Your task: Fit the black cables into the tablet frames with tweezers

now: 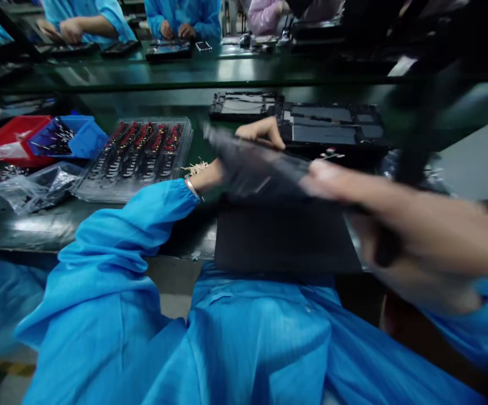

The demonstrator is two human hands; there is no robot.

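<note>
A dark, flat, tablet-like device (pixel 264 169) is held up at a tilt over the bench edge, smeared by motion. My left hand (pixel 263 132) reaches behind it, its curled fingers showing above the upper edge; much of the palm is hidden. On the other side, my right hand (pixel 421 219) pinches the device's right end with thumb and finger. A dark object (pixel 387 244) shows by the right palm, too blurred to name. Beneath lies a flat black panel (pixel 286 239) overhanging the bench's front edge.
A clear tray (pixel 180 135) of small red-and-black parts stands left, near a red bin (pixel 13 135), a blue bin (pixel 87 138) with screw-like pieces and a plastic bag (pixel 36 188). Opened tablet-like devices (pixel 323 124) lie behind. Co-workers' hands (pixel 178 29) are across a raised shelf (pixel 142 73).
</note>
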